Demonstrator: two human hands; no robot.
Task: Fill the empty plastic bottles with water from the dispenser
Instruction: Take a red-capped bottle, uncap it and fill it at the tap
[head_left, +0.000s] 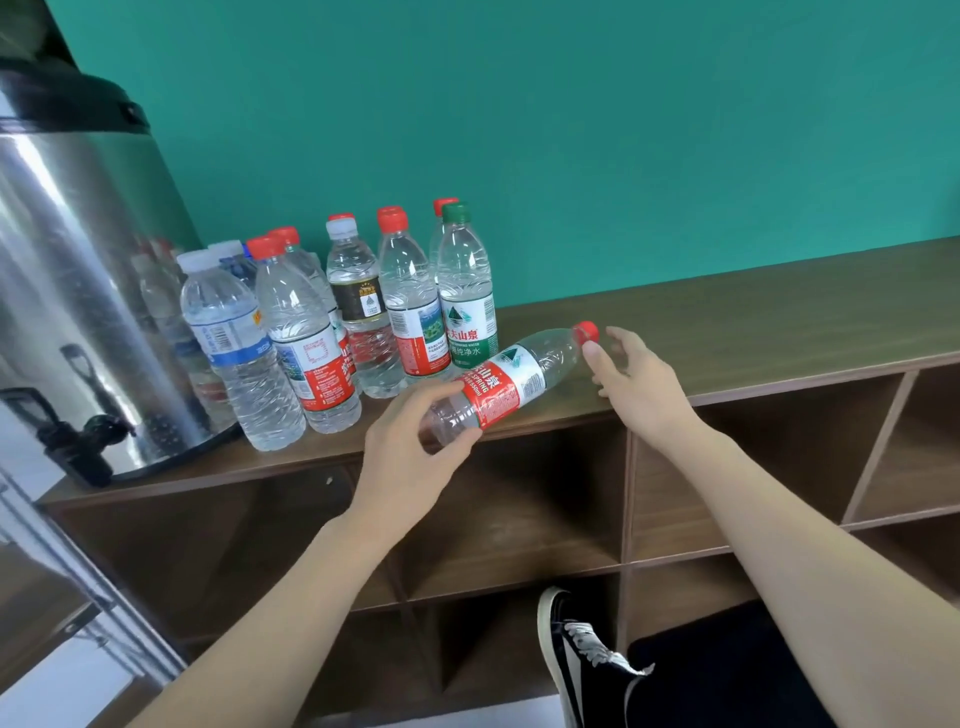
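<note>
My left hand (410, 441) grips the base end of an empty clear bottle (511, 382) with a red label, tilted almost flat above the front edge of the shelf top. Its red cap (586, 331) points right and away. My right hand (631, 384) hovers just beside the cap with relaxed fingers, thumb close to it, holding nothing. The steel water dispenser (67, 270) stands at the left, its black tap (67, 439) low at the front.
Several capped plastic bottles (337, 322) stand grouped between the dispenser and the held bottle. The brown shelf top (753, 322) runs right along the teal wall. Open cubby shelves (519, 509) lie below, and a black shoe (576, 654) shows at the bottom.
</note>
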